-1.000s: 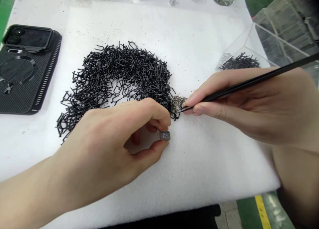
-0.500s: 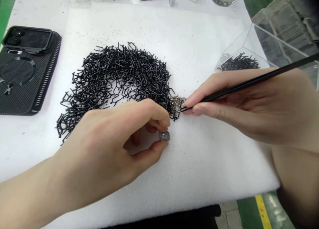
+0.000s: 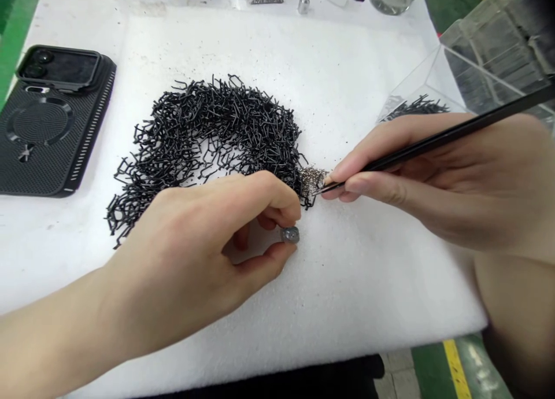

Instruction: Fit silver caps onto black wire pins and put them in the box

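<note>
Left hand (image 3: 186,260) pinches grey bead (image 3: 291,235); right hand (image 3: 455,185) grips tweezers (image 3: 416,148). Keep tips light in grains (image 3: 313,179), bead's 1 o'clock.

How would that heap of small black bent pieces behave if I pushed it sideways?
The heap of black bent pieces would probably shift in clumps rather than roll, since its crooked pieces overlap and look tangled. Each piece seems fairly stiff, judging by the crisp bends. A few might break away at the edges, where single ends stick out.

Bare left hand (image 3: 195,237), bare left forearm (image 3: 65,335), bare right hand (image 3: 455,196), slim rounded fingers (image 3: 281,198)
</note>
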Action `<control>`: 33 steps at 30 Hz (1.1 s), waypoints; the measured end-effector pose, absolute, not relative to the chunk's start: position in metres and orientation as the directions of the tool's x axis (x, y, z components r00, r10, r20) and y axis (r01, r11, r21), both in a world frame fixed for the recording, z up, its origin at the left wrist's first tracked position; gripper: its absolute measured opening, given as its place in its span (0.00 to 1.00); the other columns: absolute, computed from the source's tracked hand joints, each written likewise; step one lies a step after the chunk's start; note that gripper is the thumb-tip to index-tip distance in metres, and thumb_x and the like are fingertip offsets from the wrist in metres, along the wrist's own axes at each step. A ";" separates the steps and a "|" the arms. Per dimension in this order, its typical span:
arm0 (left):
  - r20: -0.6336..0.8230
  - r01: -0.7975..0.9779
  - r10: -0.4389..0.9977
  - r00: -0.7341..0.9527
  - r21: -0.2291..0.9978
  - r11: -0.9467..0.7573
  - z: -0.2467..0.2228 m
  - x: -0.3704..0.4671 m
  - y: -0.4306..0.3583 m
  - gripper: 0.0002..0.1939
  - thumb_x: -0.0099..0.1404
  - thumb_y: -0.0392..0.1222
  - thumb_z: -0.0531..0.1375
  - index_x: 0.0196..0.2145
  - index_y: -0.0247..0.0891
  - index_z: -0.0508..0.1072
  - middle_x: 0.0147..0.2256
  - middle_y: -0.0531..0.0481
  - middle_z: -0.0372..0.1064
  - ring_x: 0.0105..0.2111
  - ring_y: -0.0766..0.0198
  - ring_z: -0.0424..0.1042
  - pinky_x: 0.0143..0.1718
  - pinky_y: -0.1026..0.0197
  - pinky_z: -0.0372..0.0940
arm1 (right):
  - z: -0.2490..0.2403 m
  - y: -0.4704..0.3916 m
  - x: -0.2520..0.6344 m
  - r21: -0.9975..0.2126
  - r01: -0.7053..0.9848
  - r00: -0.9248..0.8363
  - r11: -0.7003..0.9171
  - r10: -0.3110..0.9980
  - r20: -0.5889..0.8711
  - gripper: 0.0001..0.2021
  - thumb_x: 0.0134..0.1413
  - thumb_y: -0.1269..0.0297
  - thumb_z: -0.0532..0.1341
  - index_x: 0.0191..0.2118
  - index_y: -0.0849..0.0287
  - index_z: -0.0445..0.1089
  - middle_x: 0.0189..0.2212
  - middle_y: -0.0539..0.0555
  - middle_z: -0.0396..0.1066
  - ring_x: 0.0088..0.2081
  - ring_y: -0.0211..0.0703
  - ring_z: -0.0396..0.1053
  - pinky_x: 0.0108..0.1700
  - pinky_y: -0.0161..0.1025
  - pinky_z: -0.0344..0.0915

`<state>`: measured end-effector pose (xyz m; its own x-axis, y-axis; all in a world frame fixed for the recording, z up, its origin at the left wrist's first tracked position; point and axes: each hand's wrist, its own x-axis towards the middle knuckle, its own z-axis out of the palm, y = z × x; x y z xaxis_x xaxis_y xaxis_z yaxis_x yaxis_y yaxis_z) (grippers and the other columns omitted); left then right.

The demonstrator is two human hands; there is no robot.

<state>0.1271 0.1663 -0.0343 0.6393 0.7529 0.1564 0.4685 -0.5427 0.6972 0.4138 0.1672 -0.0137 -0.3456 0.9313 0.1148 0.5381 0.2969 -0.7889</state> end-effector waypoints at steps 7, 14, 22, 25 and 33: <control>0.140 0.509 0.763 0.631 0.668 -0.543 -0.028 0.130 0.165 0.11 0.75 0.29 0.66 0.48 0.45 0.76 0.36 0.68 0.76 0.30 0.79 0.70 0.35 0.73 0.64 | -0.010 0.162 0.410 -0.869 0.407 -0.445 0.280 0.892 0.079 0.03 0.73 0.64 0.74 0.44 0.48 0.86 0.42 0.48 0.89 0.43 0.43 0.89 0.44 0.37 0.86; 0.095 0.549 0.803 0.588 0.683 -0.483 -0.026 0.133 0.161 0.11 0.73 0.31 0.68 0.46 0.47 0.76 0.34 0.66 0.80 0.30 0.72 0.78 0.36 0.68 0.70 | -0.012 0.161 0.400 -0.883 0.368 -0.496 0.291 0.865 0.078 0.05 0.70 0.69 0.75 0.42 0.49 0.85 0.41 0.47 0.89 0.42 0.43 0.89 0.43 0.35 0.86; 0.103 0.547 0.798 0.593 0.677 -0.493 -0.026 0.134 0.159 0.10 0.75 0.31 0.67 0.45 0.46 0.75 0.38 0.66 0.81 0.36 0.73 0.80 0.40 0.67 0.68 | -0.016 0.154 0.403 -0.866 0.406 -0.470 0.293 0.879 0.077 0.05 0.72 0.66 0.74 0.45 0.45 0.83 0.43 0.44 0.88 0.43 0.40 0.87 0.43 0.37 0.82; 0.097 0.547 0.797 0.596 0.677 -0.491 -0.026 0.134 0.160 0.10 0.76 0.31 0.67 0.46 0.46 0.75 0.38 0.66 0.81 0.37 0.72 0.80 0.41 0.67 0.68 | -0.015 0.154 0.403 -0.870 0.391 -0.489 0.300 0.869 0.079 0.07 0.70 0.67 0.75 0.47 0.45 0.83 0.44 0.45 0.88 0.45 0.40 0.87 0.44 0.37 0.81; 0.093 0.537 0.796 0.598 0.691 -0.484 -0.024 0.136 0.159 0.09 0.76 0.31 0.67 0.46 0.45 0.75 0.40 0.66 0.83 0.40 0.72 0.82 0.44 0.68 0.68 | -0.018 0.155 0.404 -0.877 0.367 -0.500 0.310 0.861 0.095 0.06 0.71 0.67 0.75 0.47 0.47 0.83 0.45 0.45 0.88 0.46 0.37 0.87 0.45 0.34 0.80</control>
